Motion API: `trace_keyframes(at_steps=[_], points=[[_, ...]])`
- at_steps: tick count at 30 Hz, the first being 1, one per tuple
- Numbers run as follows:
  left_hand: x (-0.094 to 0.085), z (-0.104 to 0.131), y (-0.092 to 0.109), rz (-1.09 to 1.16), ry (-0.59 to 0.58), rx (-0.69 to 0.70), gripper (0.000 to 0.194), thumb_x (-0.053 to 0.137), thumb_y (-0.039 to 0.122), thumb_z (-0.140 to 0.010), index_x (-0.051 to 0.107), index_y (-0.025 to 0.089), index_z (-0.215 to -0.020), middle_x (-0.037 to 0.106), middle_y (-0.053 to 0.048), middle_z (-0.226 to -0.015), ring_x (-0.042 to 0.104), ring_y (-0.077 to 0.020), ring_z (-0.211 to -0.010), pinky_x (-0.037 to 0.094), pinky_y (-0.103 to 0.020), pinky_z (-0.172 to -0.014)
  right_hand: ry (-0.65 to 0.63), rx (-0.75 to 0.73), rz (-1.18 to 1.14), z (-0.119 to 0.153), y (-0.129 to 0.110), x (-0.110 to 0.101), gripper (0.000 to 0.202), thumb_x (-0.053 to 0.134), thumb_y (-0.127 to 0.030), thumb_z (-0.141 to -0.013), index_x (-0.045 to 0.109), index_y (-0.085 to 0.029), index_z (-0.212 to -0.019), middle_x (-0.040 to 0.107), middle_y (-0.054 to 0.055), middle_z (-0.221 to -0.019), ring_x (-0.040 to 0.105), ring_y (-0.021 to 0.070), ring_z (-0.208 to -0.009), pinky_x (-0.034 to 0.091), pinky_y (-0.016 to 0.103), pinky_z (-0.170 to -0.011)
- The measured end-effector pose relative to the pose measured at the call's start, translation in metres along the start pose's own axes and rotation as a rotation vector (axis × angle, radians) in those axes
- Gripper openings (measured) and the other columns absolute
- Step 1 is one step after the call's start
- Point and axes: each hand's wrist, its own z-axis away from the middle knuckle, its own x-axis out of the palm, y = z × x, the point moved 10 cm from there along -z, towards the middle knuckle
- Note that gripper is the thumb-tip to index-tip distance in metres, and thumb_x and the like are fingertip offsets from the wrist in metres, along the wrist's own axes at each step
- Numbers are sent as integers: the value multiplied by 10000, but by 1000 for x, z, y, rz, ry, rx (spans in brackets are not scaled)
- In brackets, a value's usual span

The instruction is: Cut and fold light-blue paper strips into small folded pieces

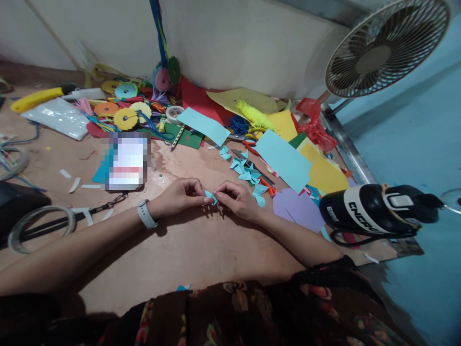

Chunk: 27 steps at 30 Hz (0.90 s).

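Observation:
Between my fingertips is a small piece of light blue paper (211, 197), which looks folded. My left hand (185, 194), with a watch on the wrist, pinches its left side. The thumb and fingers of my right hand (237, 199) close on its right side. Both hands are just above the table (180, 259), and my fingers cover part of the paper. Just beyond my right hand lies a heap of small folded light blue paper pieces (248, 170), with a box cutter (257, 168) among them.
A large light blue sheet (284, 158) and purple paper (298, 209) lie at the right, beside a black bottle (360, 209) on its side. A blurred-out phone (126, 161) is at left. Colourful paper discs with strings (126, 117) pile up behind. A fan (374, 60) stands back right.

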Motion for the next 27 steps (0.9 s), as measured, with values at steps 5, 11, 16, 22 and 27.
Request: trace_keyframes(at_steps=[5, 11, 16, 22, 27], points=[[8, -1, -5, -90, -105, -21, 351, 803, 381, -756, 559, 131, -732, 731, -70, -777, 704, -178, -731, 543, -281, -648, -169, 180, -142, -1, 13, 10, 192, 603, -353, -856, 564, -173, -803, 577, -48, -544, 547, 87, -453, 413, 175, -416], [11, 0, -7, -207, -151, -47, 330, 787, 380, -759, 572, 130, -743, 715, -60, -754, 676, -156, -685, 515, -252, -598, -243, 240, -119, 3, 11, 15, 125, 585, -267, -837, 571, -161, -771, 566, -53, -542, 552, 76, -463, 431, 168, -434], [13, 2, -5, -249, -149, -61, 314, 785, 368, -753, 581, 130, -729, 709, -49, -736, 653, -138, -661, 498, -230, -578, -309, 220, -52, 3, 6, 17, 97, 595, -237, -809, 601, -142, -791, 599, -38, -627, 588, 75, -509, 458, 175, -470], [15, 3, -4, -231, -150, -67, 313, 785, 379, -758, 596, 135, -708, 707, -39, -694, 638, -123, -621, 477, -201, -534, -338, 219, -15, 2, 7, 17, 69, 583, -196, -777, 616, -142, -806, 624, -33, -639, 616, 85, -524, 475, 183, -495], [15, 3, -2, -229, -151, -62, 336, 798, 405, -745, 606, 131, -714, 717, -54, -723, 661, -141, -646, 505, -223, -558, -335, 226, -35, 3, 9, 18, 75, 593, -201, -765, 620, -141, -802, 635, -28, -648, 615, 83, -526, 465, 174, -482]])
